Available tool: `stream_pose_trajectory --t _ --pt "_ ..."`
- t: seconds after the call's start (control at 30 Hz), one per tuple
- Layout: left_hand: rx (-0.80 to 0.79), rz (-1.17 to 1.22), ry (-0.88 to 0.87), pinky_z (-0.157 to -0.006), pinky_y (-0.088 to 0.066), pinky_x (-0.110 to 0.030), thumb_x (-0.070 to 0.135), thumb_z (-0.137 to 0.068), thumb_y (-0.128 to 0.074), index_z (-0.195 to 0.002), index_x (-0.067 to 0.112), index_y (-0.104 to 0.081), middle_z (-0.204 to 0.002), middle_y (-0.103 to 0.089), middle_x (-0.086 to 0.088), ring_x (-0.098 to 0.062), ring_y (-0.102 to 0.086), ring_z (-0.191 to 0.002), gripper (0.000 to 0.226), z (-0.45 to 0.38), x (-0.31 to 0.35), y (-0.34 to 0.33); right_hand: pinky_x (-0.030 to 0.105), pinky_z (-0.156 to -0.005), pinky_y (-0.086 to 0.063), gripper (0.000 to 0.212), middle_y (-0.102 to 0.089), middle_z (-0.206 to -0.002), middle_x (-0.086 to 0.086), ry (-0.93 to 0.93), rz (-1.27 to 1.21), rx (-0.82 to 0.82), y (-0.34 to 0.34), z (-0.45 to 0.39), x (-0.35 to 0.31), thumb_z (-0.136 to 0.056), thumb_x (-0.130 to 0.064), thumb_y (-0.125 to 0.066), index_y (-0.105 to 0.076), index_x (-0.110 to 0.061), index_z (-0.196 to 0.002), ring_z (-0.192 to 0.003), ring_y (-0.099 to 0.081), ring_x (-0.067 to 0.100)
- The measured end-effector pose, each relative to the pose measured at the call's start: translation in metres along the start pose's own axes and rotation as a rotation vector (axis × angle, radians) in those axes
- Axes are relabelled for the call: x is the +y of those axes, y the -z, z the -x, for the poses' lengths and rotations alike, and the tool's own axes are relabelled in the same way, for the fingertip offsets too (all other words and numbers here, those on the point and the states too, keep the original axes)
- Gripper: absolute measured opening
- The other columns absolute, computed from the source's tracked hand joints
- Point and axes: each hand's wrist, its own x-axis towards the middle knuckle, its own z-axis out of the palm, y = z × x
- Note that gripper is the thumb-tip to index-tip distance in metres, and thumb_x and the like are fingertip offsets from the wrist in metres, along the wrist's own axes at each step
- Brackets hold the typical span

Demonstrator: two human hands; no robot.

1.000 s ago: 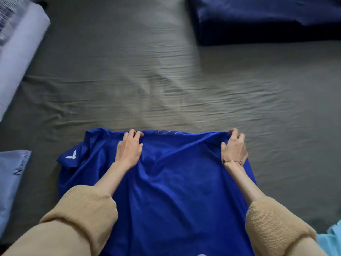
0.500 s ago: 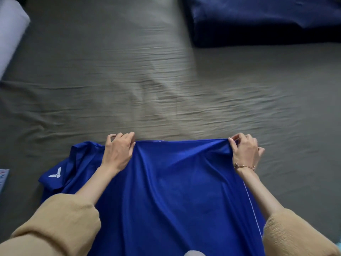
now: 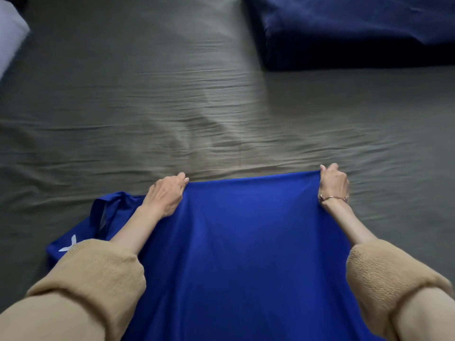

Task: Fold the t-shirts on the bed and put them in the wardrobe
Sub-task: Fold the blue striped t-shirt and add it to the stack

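A bright blue t-shirt (image 3: 246, 242) is stretched out over the grey bed sheet (image 3: 197, 107) in front of me. My left hand (image 3: 167, 193) grips its far edge at the left corner. At the right corner of that same edge my right hand (image 3: 333, 182), with a bracelet on the wrist, holds the cloth in curled fingers. Between the two hands the far edge runs taut and straight. A sleeve with a white logo (image 3: 67, 244) sticks out at the left, partly under my left forearm. The near part of the shirt runs out of view.
A dark navy folded blanket or cushion (image 3: 357, 28) lies at the far right of the bed. A white pillow (image 3: 9, 38) shows at the far left edge. Wrinkled grey sheet fills the middle.
Both hands have pulled the shirt's far edge taut and straight, the right hand moving outward. The view has shifted right, so the light blue item at the left is out of sight.
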Motion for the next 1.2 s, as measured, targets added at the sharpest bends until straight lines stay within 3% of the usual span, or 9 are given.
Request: stream_pose_trajectory --t 0.27,0.37,0.53,0.63,0.77,0.9,1.03,1.13,1.2 --pt "-0.027 0.130 0.001 -0.078 -0.042 -0.040 0.040 -0.102 -0.024 -0.084 0.009 -0.040 -0.090 -0.059 -0.012 -0.034 -0.055 -0.092 0.039 -0.005 -0.007 -0.006 0.048 -0.080 -0.042 0.033 -0.053 -0.115 0.035 -0.020 0.106 0.060 -0.017 0.001 -0.008 -0.103 -0.019 -0.027 -0.038 0.008 -0.120 -0.109 -0.051 0.046" --pt "-0.057 0.181 0.021 -0.076 -0.038 -0.037 0.041 -0.102 -0.024 -0.080 0.013 -0.034 -0.086 -0.052 -0.005 -0.030 -0.053 -0.093 0.037 0.000 -0.003 -0.004 0.053 -0.082 -0.041 0.024 -0.050 -0.110 0.031 0.115 0.192 0.233 -0.025 0.014 -0.015 -0.098 -0.013 -0.045 -0.046 0.006 -0.112 -0.105 -0.049 0.040" --pt "0.066 -0.026 -0.006 -0.105 -0.027 -0.038 0.034 -0.101 -0.032 -0.117 0.016 -0.044 -0.118 -0.046 0.002 -0.018 -0.040 -0.115 0.027 0.025 -0.013 0.004 0.073 -0.098 -0.018 0.011 -0.057 -0.106 0.024 0.416 0.351 0.240 -0.037 0.040 -0.040 -0.089 -0.007 -0.057 -0.056 0.003 -0.093 -0.109 -0.055 0.035" --pt "0.218 -0.066 0.038 -0.115 -0.011 -0.045 0.031 -0.100 -0.037 -0.124 0.018 -0.045 -0.124 -0.045 0.003 -0.016 -0.038 -0.122 0.029 0.046 -0.044 0.011 0.062 -0.105 -0.021 0.012 -0.057 -0.102 0.016 0.562 0.323 0.132 -0.044 0.063 -0.075 -0.094 -0.012 -0.049 -0.056 -0.003 -0.094 -0.104 -0.055 0.031" --pt "0.458 0.140 0.304 -0.105 -0.027 -0.044 0.021 -0.095 -0.049 -0.121 0.008 -0.052 -0.125 -0.051 -0.012 -0.029 -0.041 -0.119 0.029 0.078 -0.108 0.026 0.035 -0.096 -0.031 0.024 -0.051 -0.115 0.005 0.815 0.178 -0.172 -0.066 0.108 -0.136 -0.098 -0.027 -0.041 -0.054 -0.011 -0.111 -0.113 -0.046 0.022" --pt "0.171 0.467 0.600 -0.105 -0.024 -0.035 0.030 -0.091 -0.059 -0.129 0.005 -0.047 -0.133 -0.047 -0.017 -0.032 -0.035 -0.126 0.047 0.097 -0.154 0.031 0.033 -0.094 -0.033 0.034 -0.049 -0.121 -0.001 0.995 0.136 -0.409 -0.089 0.156 -0.187 -0.091 -0.035 -0.052 -0.050 -0.016 -0.120 -0.119 -0.042 0.017" --pt "-0.068 0.368 0.430 -0.102 -0.031 -0.035 0.037 -0.077 -0.073 -0.117 0.022 -0.054 -0.121 -0.050 -0.005 -0.023 -0.035 -0.120 0.046 0.109 -0.180 0.032 0.034 -0.099 -0.027 0.047 -0.050 -0.124 -0.004 1.040 0.160 -0.473 -0.111 0.192 -0.232 -0.085 -0.042 -0.059 -0.048 -0.020 -0.125 -0.121 -0.040 0.017" --pt "-0.197 0.236 0.354 -0.100 -0.032 -0.037 0.040 -0.087 -0.062 -0.101 0.020 -0.058 -0.117 -0.045 -0.007 -0.025 -0.034 -0.119 0.024 0.108 -0.187 0.031 0.039 -0.101 -0.027 0.043 -0.054 -0.123 -0.003 1.011 0.207 -0.475 -0.124 0.205 -0.255 -0.087 -0.041 -0.057 -0.048 -0.019 -0.123 -0.119 -0.042 0.022" --pt "-0.172 0.364 0.365 -0.087 -0.034 -0.030 0.036 -0.096 -0.049 -0.091 0.015 -0.057 -0.110 -0.053 -0.012 -0.026 -0.045 -0.111 0.023 0.102 -0.193 0.034 0.043 -0.101 -0.029 0.028 -0.058 -0.116 0.002 0.964 0.120 -0.500 -0.128 0.205 -0.266 -0.092 -0.034 -0.052 -0.050 -0.017 -0.115 -0.114 -0.047 0.026"
